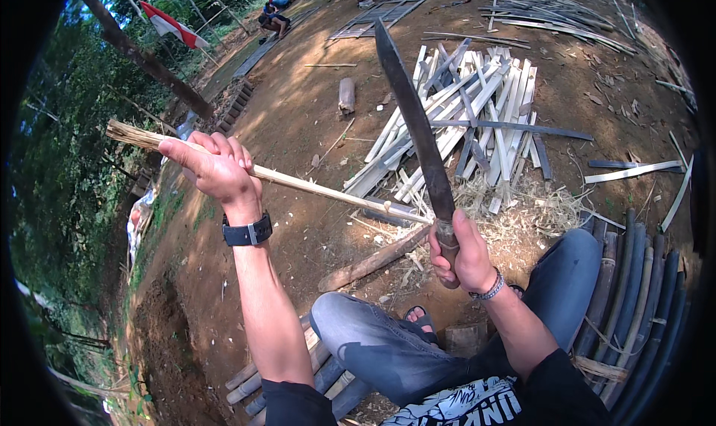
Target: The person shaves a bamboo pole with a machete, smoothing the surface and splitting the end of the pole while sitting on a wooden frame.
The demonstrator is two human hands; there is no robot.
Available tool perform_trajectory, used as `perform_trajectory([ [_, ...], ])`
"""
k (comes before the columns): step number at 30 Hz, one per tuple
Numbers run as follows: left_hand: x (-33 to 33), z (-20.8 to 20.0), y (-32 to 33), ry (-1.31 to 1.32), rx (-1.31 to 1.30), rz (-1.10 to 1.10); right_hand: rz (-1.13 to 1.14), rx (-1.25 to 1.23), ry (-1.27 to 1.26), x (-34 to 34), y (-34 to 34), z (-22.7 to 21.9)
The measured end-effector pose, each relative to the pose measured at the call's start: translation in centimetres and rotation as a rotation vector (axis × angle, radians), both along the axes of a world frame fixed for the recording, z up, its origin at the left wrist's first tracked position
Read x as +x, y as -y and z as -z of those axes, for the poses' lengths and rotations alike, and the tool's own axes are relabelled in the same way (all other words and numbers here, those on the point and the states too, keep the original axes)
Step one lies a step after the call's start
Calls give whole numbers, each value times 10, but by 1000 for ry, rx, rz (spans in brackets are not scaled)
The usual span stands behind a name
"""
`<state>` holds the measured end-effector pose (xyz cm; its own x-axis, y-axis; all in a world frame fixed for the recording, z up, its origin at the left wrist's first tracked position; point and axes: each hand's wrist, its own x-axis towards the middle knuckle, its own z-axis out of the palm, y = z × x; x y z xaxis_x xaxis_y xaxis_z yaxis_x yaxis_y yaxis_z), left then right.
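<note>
One pale strip (321,188) sits in your closed left grip (218,169), a machete (418,120) in your closed right grip (470,256); probably whittling, any next stroke needs steadiness.

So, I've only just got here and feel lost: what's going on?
A person holds a pale strip in the left grip and a long knife, blade up, in the right grip. The strip's far end looks close to the knife; whether they touch is unclear. Ahead lie a pile of strips and pale shavings.
</note>
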<state>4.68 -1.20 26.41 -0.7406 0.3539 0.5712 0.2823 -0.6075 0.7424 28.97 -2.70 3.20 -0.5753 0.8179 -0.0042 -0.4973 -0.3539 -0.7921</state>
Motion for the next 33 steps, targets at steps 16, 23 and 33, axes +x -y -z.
perform_trajectory([
  [16,50,8,-36,-276,4,196,59,-19,218,59,5,11],
  [23,84,40,-64,-265,32,267,187,-51,419,84,8,51],
  [33,65,42,-6,-140,42,129,186,48,383,104,-2,24],
])
